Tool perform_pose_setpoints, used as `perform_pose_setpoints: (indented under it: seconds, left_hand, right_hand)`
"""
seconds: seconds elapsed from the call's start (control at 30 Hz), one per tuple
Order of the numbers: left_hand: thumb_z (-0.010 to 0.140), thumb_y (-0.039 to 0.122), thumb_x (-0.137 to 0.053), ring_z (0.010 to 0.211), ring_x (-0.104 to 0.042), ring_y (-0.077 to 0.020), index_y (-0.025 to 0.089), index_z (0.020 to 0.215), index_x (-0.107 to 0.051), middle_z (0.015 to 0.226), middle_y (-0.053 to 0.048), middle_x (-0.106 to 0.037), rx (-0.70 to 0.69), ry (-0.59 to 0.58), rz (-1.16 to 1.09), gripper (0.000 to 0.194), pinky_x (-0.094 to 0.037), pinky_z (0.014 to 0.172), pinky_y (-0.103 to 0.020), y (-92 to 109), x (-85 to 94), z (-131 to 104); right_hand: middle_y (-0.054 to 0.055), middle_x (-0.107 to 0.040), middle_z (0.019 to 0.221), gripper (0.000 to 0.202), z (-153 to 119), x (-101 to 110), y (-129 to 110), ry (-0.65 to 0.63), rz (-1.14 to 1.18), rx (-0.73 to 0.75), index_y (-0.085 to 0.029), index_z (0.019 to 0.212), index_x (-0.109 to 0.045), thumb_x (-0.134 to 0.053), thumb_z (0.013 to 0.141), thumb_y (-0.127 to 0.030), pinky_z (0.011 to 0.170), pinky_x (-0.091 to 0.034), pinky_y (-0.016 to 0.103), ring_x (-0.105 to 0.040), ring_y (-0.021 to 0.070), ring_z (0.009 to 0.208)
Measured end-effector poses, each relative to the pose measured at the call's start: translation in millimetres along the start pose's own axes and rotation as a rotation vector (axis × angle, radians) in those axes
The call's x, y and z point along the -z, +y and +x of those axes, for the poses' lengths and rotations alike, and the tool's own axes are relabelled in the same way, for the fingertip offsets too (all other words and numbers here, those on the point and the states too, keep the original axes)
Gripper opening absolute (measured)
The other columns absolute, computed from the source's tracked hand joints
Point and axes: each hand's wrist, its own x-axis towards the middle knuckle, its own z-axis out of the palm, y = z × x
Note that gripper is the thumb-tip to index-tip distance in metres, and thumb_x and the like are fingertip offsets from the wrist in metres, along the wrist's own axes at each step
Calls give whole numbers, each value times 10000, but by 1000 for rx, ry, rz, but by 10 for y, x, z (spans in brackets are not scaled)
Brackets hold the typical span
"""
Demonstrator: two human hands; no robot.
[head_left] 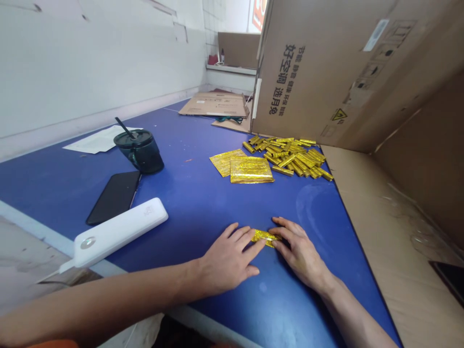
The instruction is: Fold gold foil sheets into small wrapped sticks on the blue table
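A small piece of gold foil paper (pixel 266 237), partly rolled or folded, lies on the blue table between my two hands. My left hand (pixel 234 253) rests over its left end with fingers stretched out and the thumb apart. At the other end, my right hand (pixel 297 249) has its thumb and bent fingers closed on the foil. The fingers cover both ends of the piece. Farther back lie flat gold foil sheets (pixel 252 170), beside a pile of short rolled gold foil tubes (pixel 290 154).
On the left are a dark lidded cup (pixel 143 152) with a straw, a black phone (pixel 114 198) and a long white device (pixel 121 233). White paper (pixel 96 140) lies behind the cup. A large cardboard box (pixel 311 72) borders the table's right and back; flat cardboard (pixel 213 104) lies behind.
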Motion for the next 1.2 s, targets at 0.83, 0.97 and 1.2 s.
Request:
perform_pose_setpoints:
  seconds: [0.83,0.97,1.2]
  left_hand:
    - [811,575,-256,1263,-128,-236,108,1303,-203,1356,-146,-229,-90,-136,-47,681,-107,987,-451,-51,0,-30]
    - [809,574,-268,1266,-113,-230,98,1307,-191,1360,-147,-218,-92,-146,-65,693,-98,991,-454,-46,6,-36]
    - [796,575,-305,1265,-120,-238,96,1320,-134,1365,-144,-205,-85,-157,-105,730,-108,989,-473,-40,14,-22]
  right_hand:
    - [85,-525,1176,236,-35,-43,71,27,-126,51,-210,973,-618,-431,832,-242,913,-350,442,-438,222,1107]
    - [85,-457,1251,313,-71,32,10,-58,-180,28,-212,1102,-547,-386,853,-312,952,-287,472,-374,216,1168]
    - [140,-236,1362,643,-213,52,-284,-192,-241,155,-130,1320,-234,-398,802,-476,982,-203,514,-176,249,1250]
